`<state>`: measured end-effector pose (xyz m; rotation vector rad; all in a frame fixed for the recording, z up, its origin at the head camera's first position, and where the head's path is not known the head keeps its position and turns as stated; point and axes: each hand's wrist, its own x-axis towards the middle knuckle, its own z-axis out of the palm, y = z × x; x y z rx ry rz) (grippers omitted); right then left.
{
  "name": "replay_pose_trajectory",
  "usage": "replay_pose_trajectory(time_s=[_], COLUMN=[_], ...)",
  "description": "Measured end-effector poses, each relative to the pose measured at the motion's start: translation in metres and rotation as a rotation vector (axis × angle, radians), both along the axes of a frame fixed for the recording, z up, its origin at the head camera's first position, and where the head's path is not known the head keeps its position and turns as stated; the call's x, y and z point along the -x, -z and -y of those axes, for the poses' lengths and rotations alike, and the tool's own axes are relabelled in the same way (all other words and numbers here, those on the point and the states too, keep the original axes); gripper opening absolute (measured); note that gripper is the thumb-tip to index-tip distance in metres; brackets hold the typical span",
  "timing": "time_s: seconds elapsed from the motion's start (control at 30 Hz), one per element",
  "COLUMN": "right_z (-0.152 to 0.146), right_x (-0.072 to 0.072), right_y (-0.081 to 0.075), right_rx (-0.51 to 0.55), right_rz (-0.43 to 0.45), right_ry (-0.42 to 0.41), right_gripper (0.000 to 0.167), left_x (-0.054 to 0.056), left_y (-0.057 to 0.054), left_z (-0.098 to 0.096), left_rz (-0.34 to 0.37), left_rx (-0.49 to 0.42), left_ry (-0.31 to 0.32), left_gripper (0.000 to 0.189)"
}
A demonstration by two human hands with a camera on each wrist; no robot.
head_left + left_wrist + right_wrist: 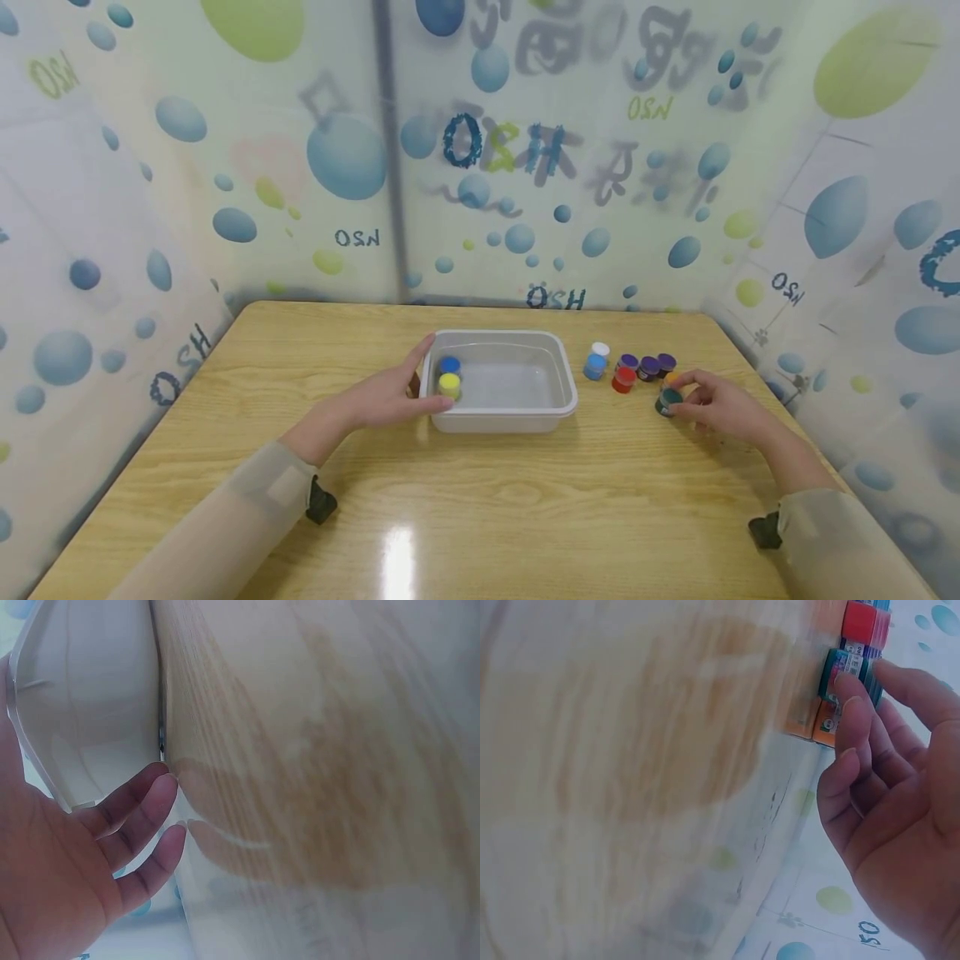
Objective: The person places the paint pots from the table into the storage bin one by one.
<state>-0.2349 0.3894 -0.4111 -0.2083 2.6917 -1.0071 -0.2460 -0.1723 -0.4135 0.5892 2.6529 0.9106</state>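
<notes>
A white plastic tub (517,412) stands on the table, with a blue-lidded paint jar (450,366) and a yellow-lidded paint jar (449,386) inside at its left end. My left hand (375,398) grips that end, thumb along the front rim; in the left wrist view its other fingers curl beside the outer wall (105,697). Off to the right, my right hand (726,407) pinches a dark green paint jar (667,406) between thumb and fingers. Just behind it is an orange jar (670,380), partly hidden by the fingers.
Right of the tub stand a white-lidded jar (600,350), a light blue jar (595,367), a red jar (623,381) and several purple jars (648,368). Printed curtains (525,192) hang behind and beside the wooden table (495,508).
</notes>
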Motion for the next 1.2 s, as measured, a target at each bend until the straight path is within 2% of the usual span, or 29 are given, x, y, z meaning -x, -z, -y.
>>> replay_pose_trajectory(time_s=[0.23,0.37,0.53,0.87,1.2], right_z=[0.001,0.002,0.007,0.037,0.091], right_x=[-0.001,0.000,-0.002,-0.006,-0.010], right_y=[0.000,0.002,0.000,-0.022,-0.046], right_rx=[-0.015,-0.046,-0.035,0.002,0.076], right_rz=[0.022,0.014,-0.011,-0.169,-0.215], right_ry=[-0.028,-0.032,-0.037,-0.079,-0.157], right_gripper=[0.052,0.051,0.051,0.044,0.041], left_x=[0.000,0.001,0.001,0.002,0.002], left_y=[0.000,0.001,0.002,0.000,0.000], left_z=[0.000,0.001,0.000,0.001,0.001], left_rz=[0.001,0.003,0.011,0.000,0.003], left_rx=[-0.003,0.000,-0.004,-0.008,-0.008], left_ry=[0.004,0.005,0.008,0.019,0.013], left_gripper=[0.120,0.120,0.120,0.120,0.120])
